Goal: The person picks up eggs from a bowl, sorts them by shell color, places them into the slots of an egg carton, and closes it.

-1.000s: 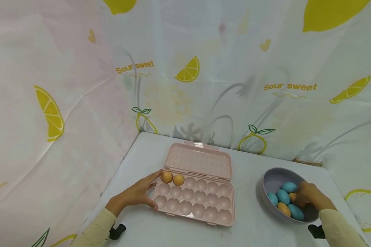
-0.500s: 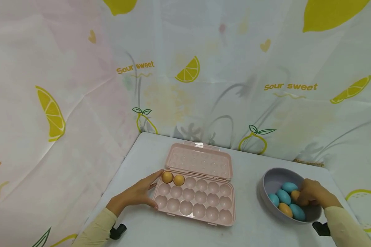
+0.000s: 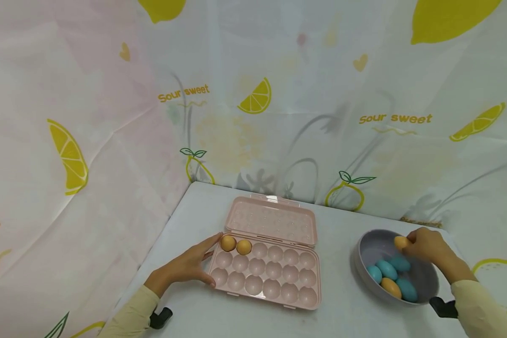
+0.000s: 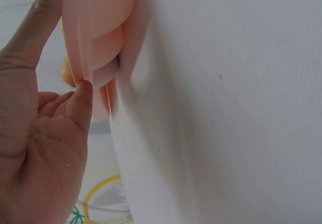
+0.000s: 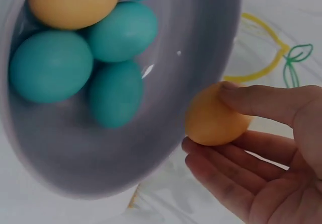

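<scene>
My left hand [image 3: 188,264] grips the short left side of a pink plastic egg box [image 3: 257,266], thumb at the front corner and forefinger at the back corner. In the left wrist view, a fingertip presses the box rim [image 4: 78,38]. Two brown-yellow eggs sit in the back row's leftmost cups. My right hand [image 3: 428,246] pinches an orange egg [image 5: 211,118] between thumb and fingers, over the far right rim of a grey bowl [image 3: 365,251]. Inside the bowl lie several blue eggs [image 5: 52,67] and another orange egg [image 3: 391,288].
The box's hinged lid [image 3: 272,219] lies open toward the back. A white table [image 3: 334,281] carries box and bowl, with a gap between them. Lemon-printed sheets [image 3: 304,141] hang behind and at the left.
My right hand has lifted an orange egg from among the blue ones, up and back toward the bowl's rim. A blue egg there has shifted. My left hand stays on the box.
</scene>
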{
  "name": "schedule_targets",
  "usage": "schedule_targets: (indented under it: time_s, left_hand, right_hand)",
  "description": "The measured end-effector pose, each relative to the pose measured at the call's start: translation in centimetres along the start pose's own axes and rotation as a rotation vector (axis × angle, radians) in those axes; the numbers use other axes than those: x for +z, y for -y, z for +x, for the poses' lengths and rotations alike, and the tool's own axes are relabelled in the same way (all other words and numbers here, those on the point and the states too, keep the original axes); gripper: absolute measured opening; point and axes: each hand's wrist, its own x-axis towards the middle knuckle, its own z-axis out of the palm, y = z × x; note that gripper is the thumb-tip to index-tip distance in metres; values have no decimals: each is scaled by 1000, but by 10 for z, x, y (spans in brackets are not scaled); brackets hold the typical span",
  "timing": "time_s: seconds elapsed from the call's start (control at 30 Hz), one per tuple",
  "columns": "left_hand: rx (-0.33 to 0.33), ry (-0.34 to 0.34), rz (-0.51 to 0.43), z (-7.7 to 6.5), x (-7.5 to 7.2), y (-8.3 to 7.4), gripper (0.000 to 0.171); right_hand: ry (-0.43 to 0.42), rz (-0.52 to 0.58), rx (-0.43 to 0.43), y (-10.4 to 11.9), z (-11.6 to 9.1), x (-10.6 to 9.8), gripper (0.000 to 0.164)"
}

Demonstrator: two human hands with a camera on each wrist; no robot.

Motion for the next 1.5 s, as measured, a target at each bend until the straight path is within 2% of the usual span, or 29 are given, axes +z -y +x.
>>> schedule_targets:
  time_s: [0.23,0.4,0.5,0.8,0.93,1.2,1.3,1.5]
  left_hand:
    - [0,-6,5,0,-1,-1,130]
    - [-1,0,7,0,0,-1,130]
    - [-5,-2,10,0,0,-1,131]
    - [7,-2,-1,1,0,0,131]
    - [17,-6,4,1,1,0,131]
    - [22,-23,23,2,2,1,131]
    - [21,-21,20,2,2,2,131]
    - [41,-15,16,2,2,5,132]
  right_hand:
    - [-199,69,-116,19,1,3,35]
    - [-289,212,-138,37,-1,14,47]
    - [-339,251,-156,50,-2,20,51]
    - [-337,378,-171,91,3,32,49]
    - [-371,436,-205,106,9,41,46]
    - [-348,585,-256,138,16,57,42]
    - [-350,632,-314,148,20,64,43]
    - [-388,656,-493,172,25,76,45]
